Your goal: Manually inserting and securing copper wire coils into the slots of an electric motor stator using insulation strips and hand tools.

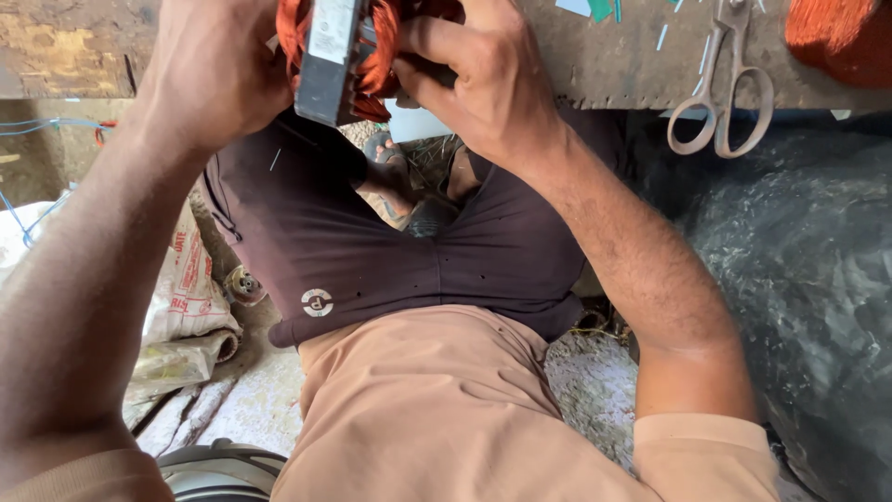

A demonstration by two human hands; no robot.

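At the top centre I hold a motor stator (336,58), a dark grey metal core wrapped in orange-red copper wire coils. My left hand (216,76) grips its left side, fingers curled around the core. My right hand (474,79) grips its right side, with fingers pressed into the copper windings. The stator's upper part is cut off by the frame edge. Below the hands are my lap in dark shorts and a tan shirt.
A worn wooden bench (613,65) runs across the top, carrying metal scissors (720,88) and a bundle of copper wire (836,37) at the top right. A dark plastic sheet (799,279) lies at right. A printed sack (181,288) lies on the ground at left.
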